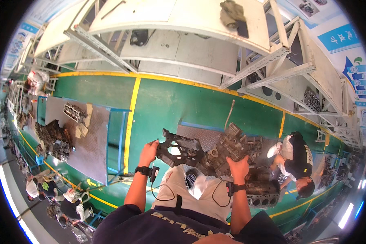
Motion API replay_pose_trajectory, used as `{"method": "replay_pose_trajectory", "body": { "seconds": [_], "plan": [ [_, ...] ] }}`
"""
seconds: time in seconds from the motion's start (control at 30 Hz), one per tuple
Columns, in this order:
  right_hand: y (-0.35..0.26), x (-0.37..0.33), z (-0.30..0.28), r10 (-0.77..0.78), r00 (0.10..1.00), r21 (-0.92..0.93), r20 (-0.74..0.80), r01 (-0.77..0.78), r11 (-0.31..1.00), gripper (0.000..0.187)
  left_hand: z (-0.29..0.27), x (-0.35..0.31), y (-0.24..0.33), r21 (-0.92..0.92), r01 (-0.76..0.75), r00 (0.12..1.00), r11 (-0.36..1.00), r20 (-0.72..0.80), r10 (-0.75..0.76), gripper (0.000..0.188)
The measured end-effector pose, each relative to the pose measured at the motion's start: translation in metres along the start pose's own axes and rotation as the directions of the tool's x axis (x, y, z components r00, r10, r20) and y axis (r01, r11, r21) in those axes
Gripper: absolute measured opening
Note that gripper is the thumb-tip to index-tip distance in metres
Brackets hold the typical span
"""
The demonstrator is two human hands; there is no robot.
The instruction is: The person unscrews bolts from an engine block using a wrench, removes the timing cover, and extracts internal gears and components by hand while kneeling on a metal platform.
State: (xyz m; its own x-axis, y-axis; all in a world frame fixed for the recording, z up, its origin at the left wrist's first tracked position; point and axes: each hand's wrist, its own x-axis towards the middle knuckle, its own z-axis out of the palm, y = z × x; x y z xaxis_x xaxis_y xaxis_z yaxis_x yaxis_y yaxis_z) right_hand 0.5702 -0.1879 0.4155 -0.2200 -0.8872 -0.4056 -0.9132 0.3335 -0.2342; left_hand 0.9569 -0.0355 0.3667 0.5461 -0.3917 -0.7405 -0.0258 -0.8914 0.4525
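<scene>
Above my lap is a dark, flat engine housing (189, 155) with large openings through it. My left hand (150, 151) is closed on its left edge. At its right end, my right hand (238, 167) is closed on the metal, with the fingertips partly hidden. Just beyond the right hand, a grey-brown engine casting (232, 140) lies on the bench; where it and the housing meet is hard to make out. An engine block (264, 195) with a row of round bores stands to the right of my right forearm.
The metal workbench (195, 134) has a blue frame. A crouching person (299, 160) is close on the right. To the left, another bench (95, 142) bears a dark engine (55, 138) and a cylinder head (74, 112). White shelving tables (199, 57) line the far side.
</scene>
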Motion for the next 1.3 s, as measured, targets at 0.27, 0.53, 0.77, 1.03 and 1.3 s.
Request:
{"method": "replay_pose_trajectory", "body": {
  "seconds": [0.27,0.53,0.77,1.03,1.3],
  "plan": [
    [-0.068,0.041,-0.111,-0.217,0.976,0.077,-0.017,0.218,0.973,0.098,-0.073,-0.071,0.113,-0.154,-0.048,0.999,0.987,0.004,0.049,0.049],
    [-0.145,0.068,-0.191,-0.434,0.899,-0.008,0.057,0.435,0.9,0.088,-0.099,-0.144,0.109,-0.418,0.091,0.996,0.904,0.019,-0.092,0.05],
    [-0.241,0.081,-0.222,-0.539,0.837,-0.137,0.096,0.547,0.826,0.081,-0.104,-0.148,0.126,-0.488,0.087,0.992,0.869,-0.035,-0.118,0.059],
    [-0.359,0.084,-0.214,-0.814,0.578,0.016,0.056,0.815,0.58,0.077,-0.119,-0.147,0.078,-0.127,-0.103,0.883,0.987,-0.468,0.032,0.054],
    [-0.455,0.05,-0.239,-0.921,0.369,0.048,0.123,0.925,0.377,0.073,-0.154,-0.228,0.127,-0.454,-0.002,0.831,0.891,-0.496,-0.251,0.039]
  ]
}}
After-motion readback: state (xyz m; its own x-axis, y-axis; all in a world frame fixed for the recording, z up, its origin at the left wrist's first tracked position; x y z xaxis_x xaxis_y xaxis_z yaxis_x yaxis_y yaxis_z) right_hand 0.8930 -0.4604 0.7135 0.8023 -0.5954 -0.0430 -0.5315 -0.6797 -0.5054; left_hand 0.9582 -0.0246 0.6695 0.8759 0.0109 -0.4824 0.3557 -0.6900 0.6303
